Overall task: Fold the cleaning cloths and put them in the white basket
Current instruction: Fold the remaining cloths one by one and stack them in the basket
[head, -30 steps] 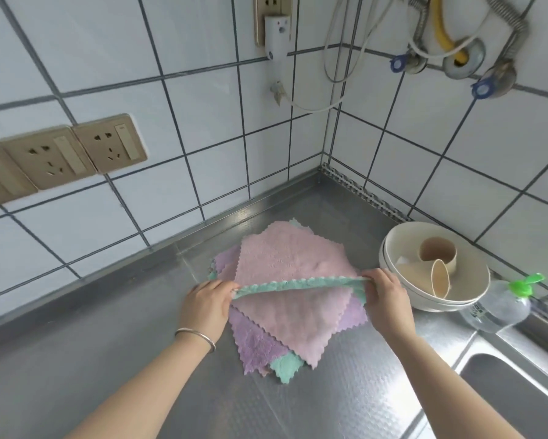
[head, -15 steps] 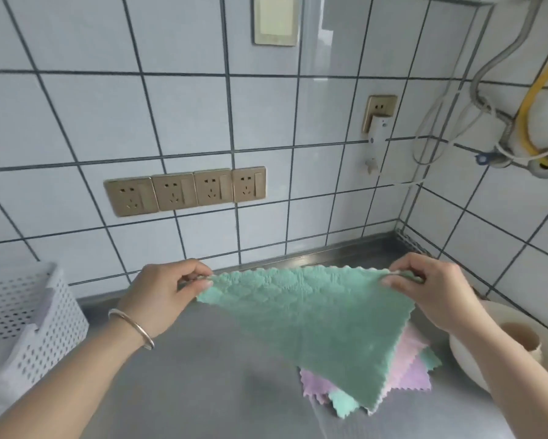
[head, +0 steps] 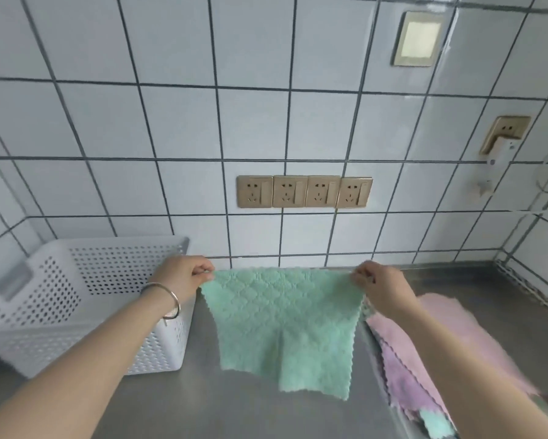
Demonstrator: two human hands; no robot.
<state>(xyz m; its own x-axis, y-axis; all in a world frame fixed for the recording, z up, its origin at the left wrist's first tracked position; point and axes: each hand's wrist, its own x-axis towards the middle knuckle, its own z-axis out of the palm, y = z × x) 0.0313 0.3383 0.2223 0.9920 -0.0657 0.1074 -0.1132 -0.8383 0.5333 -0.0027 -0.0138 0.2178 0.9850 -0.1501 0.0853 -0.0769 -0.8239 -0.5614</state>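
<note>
Green and quilted, the cloth (head: 285,324) hangs in the air just right of the white basket (head: 76,305), its lower edge drooping toward the steel counter (head: 250,410). It looks light, soft and floppy (no stiffness at all), so the top corners are the sensible place to hold it. The left hand (head: 184,280) pinches the corner nearest the basket; the right hand (head: 380,286) pinches the far corner, fingers clamped on fabric. More cloths (head: 402,369) lie stacked farther right of the basket.

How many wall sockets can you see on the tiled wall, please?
5: four sockets in a row above the counter, and one socket further right with a white plug in it. Others may lie outside the view.
</note>
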